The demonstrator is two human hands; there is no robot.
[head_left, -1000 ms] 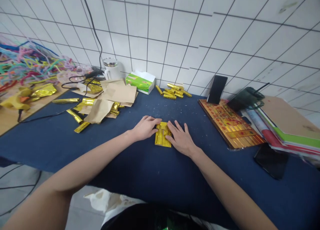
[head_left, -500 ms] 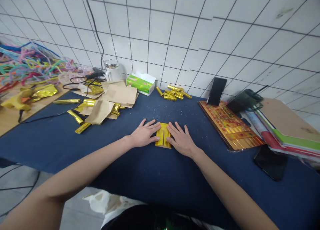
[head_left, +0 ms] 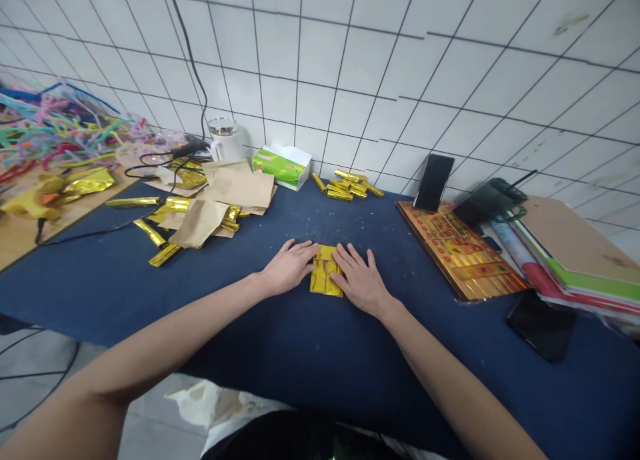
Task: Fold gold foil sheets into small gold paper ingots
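A sheet of gold foil paper (head_left: pixel 327 283), folded into a small rectangle, lies flat on the dark blue cloth in front of me. Its sides meet near a middle seam, and a band at the far edge is turned down over them. My left hand (head_left: pixel 290 267) rests at the left edge, fingers stretched out and fingertips on the fold. Opposite it, my right hand (head_left: pixel 361 277) lies with fingers spread, touching the right edge and the far right corner. Several rolled gold foil tubes (head_left: pixel 345 187) lie by the wall.
At left are brown paper sheets (head_left: pixel 237 188), more gold rolls (head_left: pixel 150 233), a yellow glue gun (head_left: pixel 33 200) and colourful pipe cleaners (head_left: pixel 65 130). A tissue pack (head_left: pixel 283 167) and white mug (head_left: pixel 224 140) stand behind. To the right are a gold-foil stack (head_left: pixel 465 263), phones (head_left: pixel 434 182) and notebooks (head_left: pixel 585 240).
The far edge of the foil paper now shows a band folded down towards me across the seam. Both hands have barely shifted, with the left thumb drawn slightly away.
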